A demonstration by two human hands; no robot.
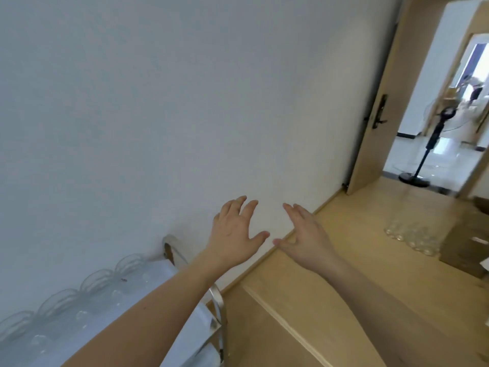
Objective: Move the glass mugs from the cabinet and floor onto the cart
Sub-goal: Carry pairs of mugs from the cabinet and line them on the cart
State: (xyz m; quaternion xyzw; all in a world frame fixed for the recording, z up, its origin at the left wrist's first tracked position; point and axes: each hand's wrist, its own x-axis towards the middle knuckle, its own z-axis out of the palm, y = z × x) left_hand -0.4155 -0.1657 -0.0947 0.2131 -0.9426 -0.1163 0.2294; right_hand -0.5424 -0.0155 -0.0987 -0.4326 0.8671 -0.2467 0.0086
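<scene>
A metal cart [218, 300] stands at the lower left against the white wall, with several clear glass mugs [98, 282] lined up on its top shelf. More glass mugs [408, 231] sit in a cluster on the wooden surface at the right. My left hand [235, 234] is stretched forward above the cart's end, fingers spread, holding nothing. My right hand [307, 234] is held out beside it over the wooden top, fingers straight and empty. The two hands are a little apart. The view is tilted and blurred.
A wooden cabinet top [304, 313] runs along the wall to the right of the cart. A cardboard box [471, 242] lies behind the mug cluster. An open wooden door [375, 123] leads to a hallway with a standing fan [423, 160].
</scene>
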